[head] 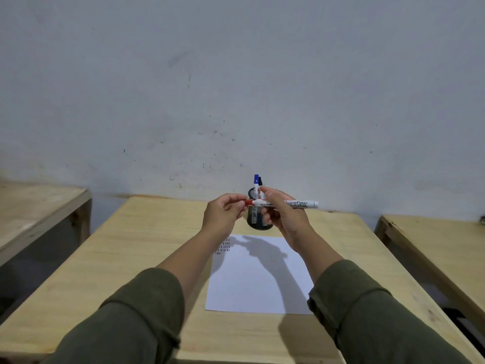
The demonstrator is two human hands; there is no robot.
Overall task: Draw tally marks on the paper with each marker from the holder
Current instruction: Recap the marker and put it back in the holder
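We see the worktop (147,248) filling the lower half of the view, a pale wooden top set against a grey wall, with other wooden tops well apart to either side. On it lies the paper (259,285), squared to the person and near enough for an easy reach; it looks placed so that the writing hand can drop straight onto it. A few short rows of dark tally marks (223,247) sit in its far left corner, the rest of the sheet bare, so we judge the task to be early on.

Just behind the paper stands the holder (256,219), a dark mesh cup. In it we can make out a blue-capped marker (256,183) upright and a black-capped one (260,180) close behind it (whether more are inside, the hands hide).

Both hands are raised in front of the holder, above the paper and clear of it. The right hand (283,216) is closed around the barrel of a white marker (299,203), held level with its butt end pointing right. The left hand (225,211) is pinched shut on the red cap (248,202) at the marker's other end. We read this hold as a cap being pulled off or pushed on; which of the two we cannot tell. No red marks are visible on the sheet, so uncapping seems the likelier.
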